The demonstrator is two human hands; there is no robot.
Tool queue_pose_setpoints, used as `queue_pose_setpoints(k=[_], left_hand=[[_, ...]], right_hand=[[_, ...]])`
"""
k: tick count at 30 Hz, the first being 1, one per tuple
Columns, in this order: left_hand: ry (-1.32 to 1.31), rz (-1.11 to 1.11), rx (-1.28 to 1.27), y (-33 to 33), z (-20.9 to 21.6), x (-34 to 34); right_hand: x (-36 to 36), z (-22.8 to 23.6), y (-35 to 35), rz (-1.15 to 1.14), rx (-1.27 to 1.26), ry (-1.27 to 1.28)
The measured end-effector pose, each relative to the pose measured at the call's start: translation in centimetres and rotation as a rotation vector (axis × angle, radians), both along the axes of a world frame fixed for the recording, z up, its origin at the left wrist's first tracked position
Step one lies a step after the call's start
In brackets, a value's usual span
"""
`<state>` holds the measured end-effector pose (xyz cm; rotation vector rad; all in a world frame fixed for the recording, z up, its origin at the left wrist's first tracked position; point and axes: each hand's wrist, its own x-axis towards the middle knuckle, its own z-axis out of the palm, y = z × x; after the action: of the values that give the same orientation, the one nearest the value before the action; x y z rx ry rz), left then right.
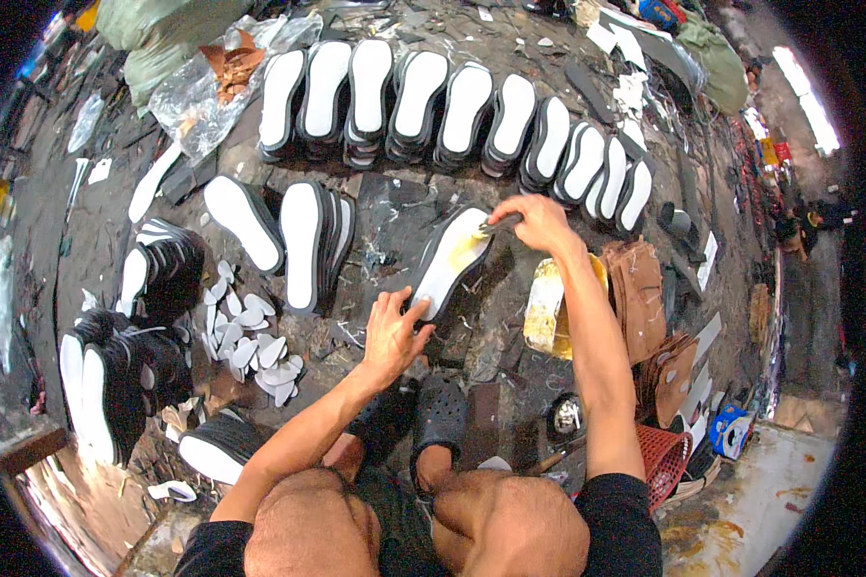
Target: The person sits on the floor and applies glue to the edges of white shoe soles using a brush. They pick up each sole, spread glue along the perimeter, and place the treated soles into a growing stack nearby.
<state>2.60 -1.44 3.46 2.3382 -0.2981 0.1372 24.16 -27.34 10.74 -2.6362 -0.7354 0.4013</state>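
Apparently, spreading paste is the step: the right hand pinches what may be a brush at the far end of the sole on the floor; the left hand, fingers spread, touches its near end. Bare white there calls for coating.

Touching a white insole's lower end at frame centre with the left hand; gripping a dark tool at its yellow-smeared upper part with the right hand, below stacked soles.
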Motion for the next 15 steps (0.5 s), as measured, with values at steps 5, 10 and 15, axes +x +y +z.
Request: queue_pose_setpoints(k=[5, 10, 15], left_hand=[[-0.016, 0.009, -0.005, 0.3, -0.4, 0.4], [-0.056, 0.015, -0.082, 0.1, -0.3, 1.5], [0.02, 0.04, -0.073, 0.0, -0.6, 1.6]], right_hand=[[-10.6, 0.0, 3.0, -0.326, -0.016, 0.087], [-11.3, 2.8, 8.1, -0.548, 0.146, -0.254], [-14.5, -3.1, 8.2, -0.712, 0.143, -0.26]])
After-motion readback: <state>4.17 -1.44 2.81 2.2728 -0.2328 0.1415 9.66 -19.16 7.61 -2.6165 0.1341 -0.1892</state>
